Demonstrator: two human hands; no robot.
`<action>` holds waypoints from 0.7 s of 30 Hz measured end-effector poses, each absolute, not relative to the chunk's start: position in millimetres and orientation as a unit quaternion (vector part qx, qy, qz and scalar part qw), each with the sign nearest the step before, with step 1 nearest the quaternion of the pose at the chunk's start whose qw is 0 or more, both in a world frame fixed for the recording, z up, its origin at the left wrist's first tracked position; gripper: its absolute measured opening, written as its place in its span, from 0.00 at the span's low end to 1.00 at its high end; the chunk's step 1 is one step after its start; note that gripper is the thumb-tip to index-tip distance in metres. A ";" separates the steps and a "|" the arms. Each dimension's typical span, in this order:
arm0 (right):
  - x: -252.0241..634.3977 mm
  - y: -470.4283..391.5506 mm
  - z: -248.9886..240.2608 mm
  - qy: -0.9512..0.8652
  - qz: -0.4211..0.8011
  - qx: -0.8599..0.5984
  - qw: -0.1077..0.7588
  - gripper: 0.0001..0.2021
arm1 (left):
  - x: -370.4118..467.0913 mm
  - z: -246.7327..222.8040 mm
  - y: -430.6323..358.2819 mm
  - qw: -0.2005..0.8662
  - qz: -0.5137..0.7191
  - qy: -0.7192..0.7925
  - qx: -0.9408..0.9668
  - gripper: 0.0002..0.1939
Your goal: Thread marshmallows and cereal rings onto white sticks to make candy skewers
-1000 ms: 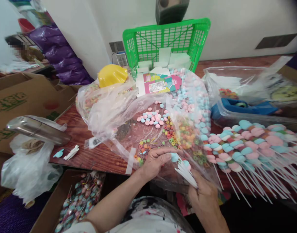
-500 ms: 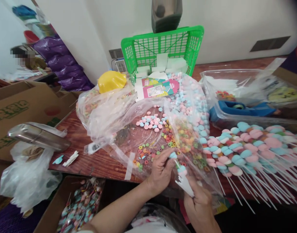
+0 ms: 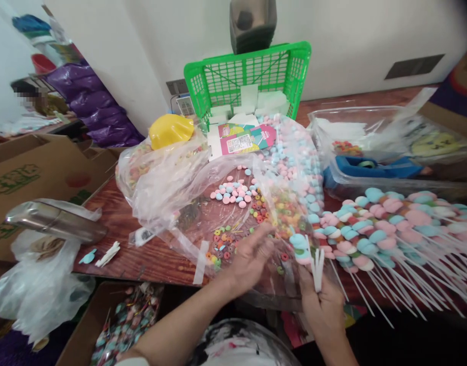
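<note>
Left hand: fingers loosely parted
Right hand: gripping white sticks, candy skewer
Printed card: beyond left fingers, lettering too small

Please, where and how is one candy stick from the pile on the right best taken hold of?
Probably by the bare lower part of its white stick, coming from the near side: the sticks slant towards the person, and several ends jut past the table's near edge, while the candies lie crowded together.

Pink candies (some blue), white sticks.
</note>
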State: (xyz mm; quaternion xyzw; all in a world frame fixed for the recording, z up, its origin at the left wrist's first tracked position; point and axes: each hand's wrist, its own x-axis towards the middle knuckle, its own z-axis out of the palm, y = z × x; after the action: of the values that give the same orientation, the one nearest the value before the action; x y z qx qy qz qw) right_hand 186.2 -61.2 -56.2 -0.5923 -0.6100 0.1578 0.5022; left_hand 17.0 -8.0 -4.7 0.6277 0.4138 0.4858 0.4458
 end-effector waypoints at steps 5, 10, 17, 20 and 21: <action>187.6 -56.6 -52.1 -0.600 0.165 -0.618 0.481 0.16 | -12.1 -6.6 74.5 0.185 0.327 0.487 0.788 0.12; 187.8 -53.9 -62.5 -0.622 0.143 -0.620 0.457 0.18 | -16.4 -17.8 111.9 0.135 0.174 0.393 0.893 0.11; 187.7 -52.9 -61.6 -0.683 0.071 -0.572 0.449 0.16 | -40.8 -22.6 93.6 0.122 0.184 0.394 0.892 0.09; 184.8 -53.3 -62.4 -0.701 0.021 -0.566 0.434 0.18 | -42.5 -23.6 93.9 0.119 0.201 0.435 0.870 0.08; 184.1 -53.3 -63.0 -0.705 0.011 -0.566 0.427 0.18 | -41.2 -23.6 94.1 0.115 0.202 0.442 0.866 0.09</action>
State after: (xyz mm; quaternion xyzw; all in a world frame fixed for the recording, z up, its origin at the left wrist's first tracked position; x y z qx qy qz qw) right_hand 184.1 -53.3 -63.0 -0.5659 -0.7052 0.0106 0.4269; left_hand -41.2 94.1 -23.6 0.8663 0.4421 0.2021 0.1149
